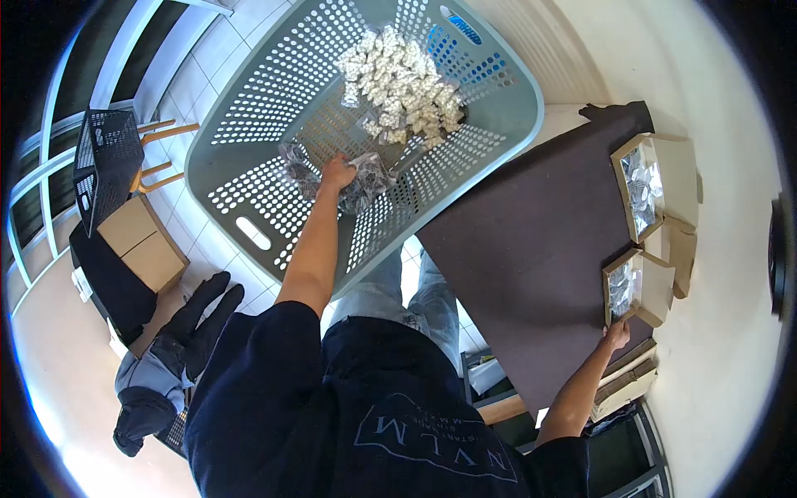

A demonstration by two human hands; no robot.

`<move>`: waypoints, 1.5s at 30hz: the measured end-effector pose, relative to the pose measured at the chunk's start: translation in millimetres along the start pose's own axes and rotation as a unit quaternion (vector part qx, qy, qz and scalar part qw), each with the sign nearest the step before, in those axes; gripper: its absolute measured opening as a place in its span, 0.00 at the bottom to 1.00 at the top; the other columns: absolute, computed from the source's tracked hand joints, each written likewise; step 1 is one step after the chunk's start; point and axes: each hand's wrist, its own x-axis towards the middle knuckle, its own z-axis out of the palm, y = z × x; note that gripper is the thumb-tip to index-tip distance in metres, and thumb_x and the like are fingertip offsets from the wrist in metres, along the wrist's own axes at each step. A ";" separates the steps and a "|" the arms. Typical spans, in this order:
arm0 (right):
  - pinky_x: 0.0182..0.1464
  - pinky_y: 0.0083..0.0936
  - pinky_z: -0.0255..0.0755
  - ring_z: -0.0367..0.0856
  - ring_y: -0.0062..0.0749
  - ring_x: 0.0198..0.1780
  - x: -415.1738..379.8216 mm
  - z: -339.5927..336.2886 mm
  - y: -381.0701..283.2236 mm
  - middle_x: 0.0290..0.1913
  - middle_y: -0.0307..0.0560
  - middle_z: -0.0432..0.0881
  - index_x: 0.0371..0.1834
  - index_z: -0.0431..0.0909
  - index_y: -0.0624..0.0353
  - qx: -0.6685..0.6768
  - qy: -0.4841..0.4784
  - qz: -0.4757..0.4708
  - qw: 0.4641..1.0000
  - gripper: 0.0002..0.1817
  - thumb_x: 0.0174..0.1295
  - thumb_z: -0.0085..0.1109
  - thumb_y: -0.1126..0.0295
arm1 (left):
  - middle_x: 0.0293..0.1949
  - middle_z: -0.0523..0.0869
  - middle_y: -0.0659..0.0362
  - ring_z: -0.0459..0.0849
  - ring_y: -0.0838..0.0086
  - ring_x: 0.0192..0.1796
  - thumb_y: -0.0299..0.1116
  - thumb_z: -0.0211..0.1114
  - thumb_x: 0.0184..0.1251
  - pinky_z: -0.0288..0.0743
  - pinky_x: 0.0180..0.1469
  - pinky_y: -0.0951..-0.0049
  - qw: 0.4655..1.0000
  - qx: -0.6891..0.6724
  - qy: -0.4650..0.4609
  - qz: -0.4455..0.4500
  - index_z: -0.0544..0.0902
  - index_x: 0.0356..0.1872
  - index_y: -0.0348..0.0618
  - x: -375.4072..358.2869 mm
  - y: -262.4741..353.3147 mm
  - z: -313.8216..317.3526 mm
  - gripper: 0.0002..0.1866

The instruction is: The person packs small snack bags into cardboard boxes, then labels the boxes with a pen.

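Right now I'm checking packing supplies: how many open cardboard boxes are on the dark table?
2. One open box sits at the table's far edge, holding shiny packets. The second box sits nearer, by the right hand. More boxes below the table edge may be hidden.

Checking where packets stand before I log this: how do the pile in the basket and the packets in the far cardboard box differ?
The pile of packets lies loose and heaped in the grey basket; the packets in the far box sit packed within its walls. The pile is the larger lot. The pile sits beyond the hand in the basket; the far box rests on the dark table. Both look like small silvery wrapped packets.
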 end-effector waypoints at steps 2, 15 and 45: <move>0.19 0.27 0.76 0.84 0.36 0.31 6.8 3.4 19.7 0.41 0.49 0.87 0.52 0.85 0.51 -0.046 0.026 -0.011 0.999 0.19 0.63 0.60 0.55 | 0.54 0.83 0.44 0.78 0.49 0.61 0.48 0.64 0.57 0.69 0.65 0.54 0.999 0.028 0.021 0.036 0.77 0.58 0.44 8.1 -6.5 8.6 0.28; 0.24 0.28 0.86 0.88 0.37 0.34 36.1 -27.2 63.5 0.43 0.53 0.86 0.53 0.84 0.57 0.082 0.044 0.129 0.987 0.21 0.63 0.62 0.56 | 0.25 0.83 0.59 0.80 0.75 0.29 0.26 0.56 0.63 0.74 0.34 0.72 0.979 -0.085 -0.061 0.174 0.84 0.30 0.37 46.8 -16.4 -4.0 0.08; 0.35 0.35 0.82 0.86 0.49 0.31 92.9 -12.3 36.0 0.40 0.60 0.83 0.37 0.76 0.64 0.142 0.378 0.078 0.911 0.09 0.53 0.57 0.74 | 0.46 0.83 0.55 0.82 0.74 0.48 0.30 0.59 0.73 0.78 0.52 0.73 0.833 -0.432 0.039 0.343 0.76 0.46 0.40 -368.3 226.3 -103.5 0.06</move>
